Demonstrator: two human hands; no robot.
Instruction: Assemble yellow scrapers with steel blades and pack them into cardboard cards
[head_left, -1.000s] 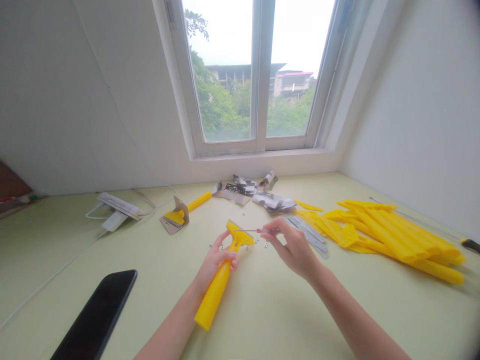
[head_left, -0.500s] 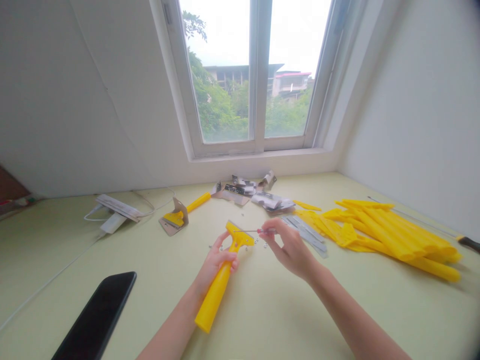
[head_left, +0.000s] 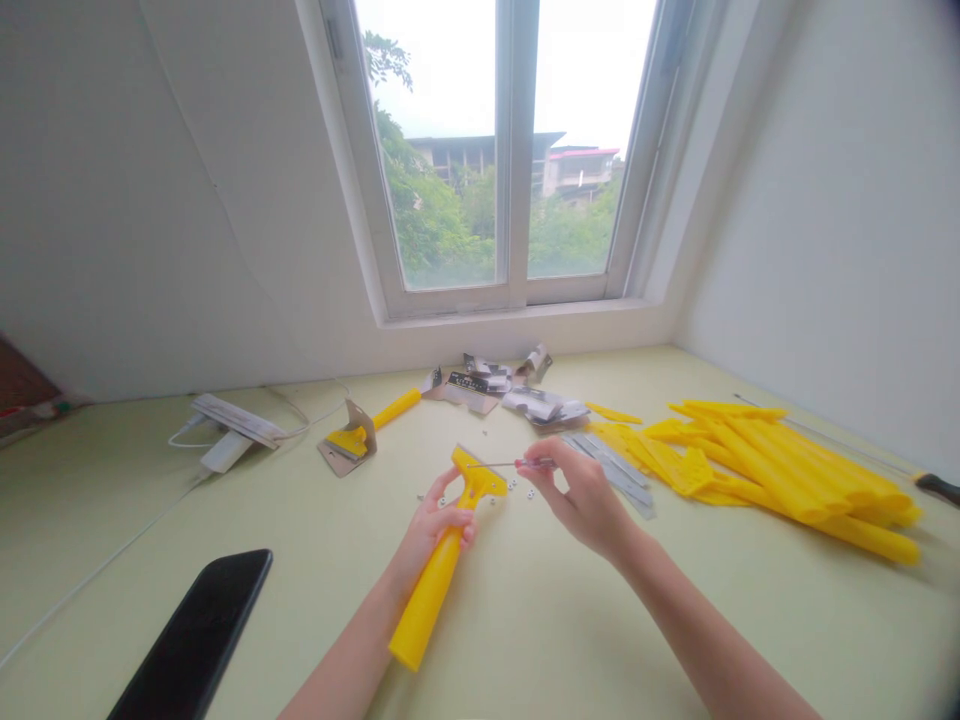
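Note:
My left hand (head_left: 442,525) is shut around a yellow plastic scraper (head_left: 427,590), whose wide head (head_left: 476,480) points away from me. My right hand (head_left: 577,497) pinches a small screwdriver (head_left: 534,463) with a red-and-clear handle between its fingertips. Its thin metal shaft reaches left over the scraper head. I cannot tell whether the tip touches the head. Several tiny metal nuts or screws (head_left: 511,484) lie on the table just beyond and beside the scraper head.
Right of my hands lie steel blades (head_left: 611,470) and a heap of yellow scraper parts (head_left: 780,465). Ahead are cardboard packaging (head_left: 480,385) and a packaged scraper (head_left: 349,440). A black phone (head_left: 199,635) lies front left, with a white charger and cable (head_left: 225,450) behind.
The view has drifted slightly as my head moved. My hands keep nearly the same positions, still holding the scraper and the screwdriver.

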